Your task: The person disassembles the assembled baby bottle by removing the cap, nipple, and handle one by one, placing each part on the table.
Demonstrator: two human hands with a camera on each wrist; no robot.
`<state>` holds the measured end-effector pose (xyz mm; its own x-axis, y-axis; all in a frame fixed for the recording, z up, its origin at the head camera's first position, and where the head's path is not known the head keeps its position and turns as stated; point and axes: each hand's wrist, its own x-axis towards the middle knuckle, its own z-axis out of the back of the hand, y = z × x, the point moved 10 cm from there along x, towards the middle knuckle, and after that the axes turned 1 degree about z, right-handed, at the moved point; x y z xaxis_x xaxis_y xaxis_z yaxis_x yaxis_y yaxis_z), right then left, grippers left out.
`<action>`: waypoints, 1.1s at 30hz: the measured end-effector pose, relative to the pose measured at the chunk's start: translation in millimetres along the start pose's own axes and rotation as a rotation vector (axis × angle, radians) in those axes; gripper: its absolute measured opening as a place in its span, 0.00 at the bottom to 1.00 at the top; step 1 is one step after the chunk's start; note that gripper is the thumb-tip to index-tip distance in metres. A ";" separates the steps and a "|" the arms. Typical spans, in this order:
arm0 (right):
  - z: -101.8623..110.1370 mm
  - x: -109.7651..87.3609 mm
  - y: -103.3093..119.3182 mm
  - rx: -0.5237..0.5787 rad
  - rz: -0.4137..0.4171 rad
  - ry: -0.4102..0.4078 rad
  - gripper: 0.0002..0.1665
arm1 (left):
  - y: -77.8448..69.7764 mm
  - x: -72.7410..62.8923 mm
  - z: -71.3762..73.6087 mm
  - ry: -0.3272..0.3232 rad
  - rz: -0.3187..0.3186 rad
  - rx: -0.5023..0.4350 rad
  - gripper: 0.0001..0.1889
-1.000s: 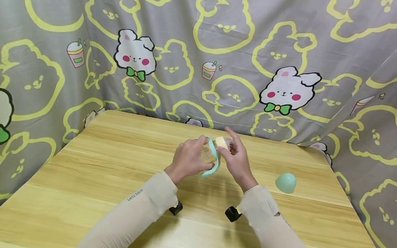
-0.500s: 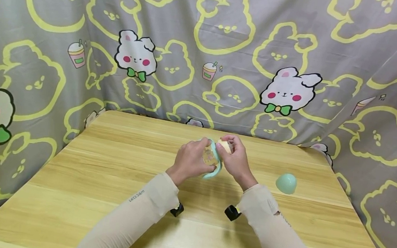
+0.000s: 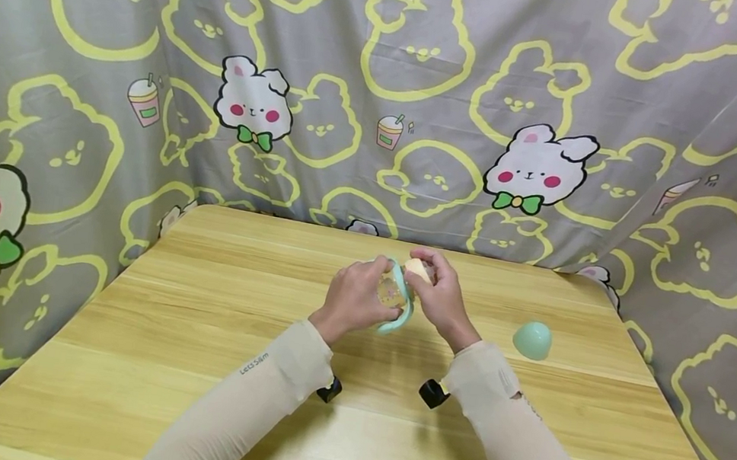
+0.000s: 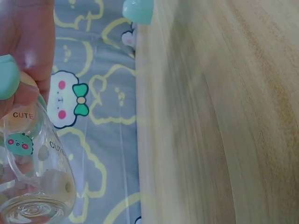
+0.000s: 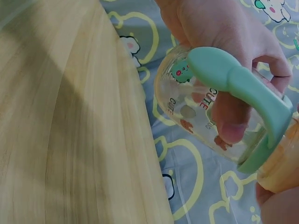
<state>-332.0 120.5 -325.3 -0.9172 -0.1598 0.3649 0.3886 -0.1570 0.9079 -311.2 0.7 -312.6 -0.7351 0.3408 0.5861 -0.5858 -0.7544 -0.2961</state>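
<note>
Over the far middle of the table I grip a clear baby bottle (image 3: 389,291) in my left hand (image 3: 353,295), thumb and fingers around its body. The bottle lies tilted, its neck toward the right. Small cartoon prints and the word "CUTE" show on its wall in the right wrist view, beside the mint-green handle (image 5: 254,88). My right hand (image 3: 444,301) pinches the cream screw ring (image 3: 416,269) at the neck with curled fingers, which partly hide the bottle's top. To the right, a mint-green dome cap (image 3: 532,341) stands on the table.
The wooden table (image 3: 139,355) reaches back to a grey patterned curtain (image 3: 307,169), which also hangs along both sides. A black wrist camera (image 3: 433,394) hangs under the right forearm, another black camera (image 3: 330,389) under the left.
A second ago my right hand's index finger was raised and stretched out; since then the fingers have curled round the screw ring. The bottle has shifted very slightly right. The cap stays put.
</note>
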 end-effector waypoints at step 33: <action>8.4 -2.1 3.2 -0.076 0.068 0.075 0.26 | 4.3 -1.3 2.0 -0.019 -0.001 0.021 0.33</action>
<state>-329.6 128.6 -321.4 -0.8803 -0.2448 0.4065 0.4582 -0.2158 0.8623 -312.0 -4.1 -313.1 -0.7278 0.3311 0.6006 -0.5790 -0.7660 -0.2793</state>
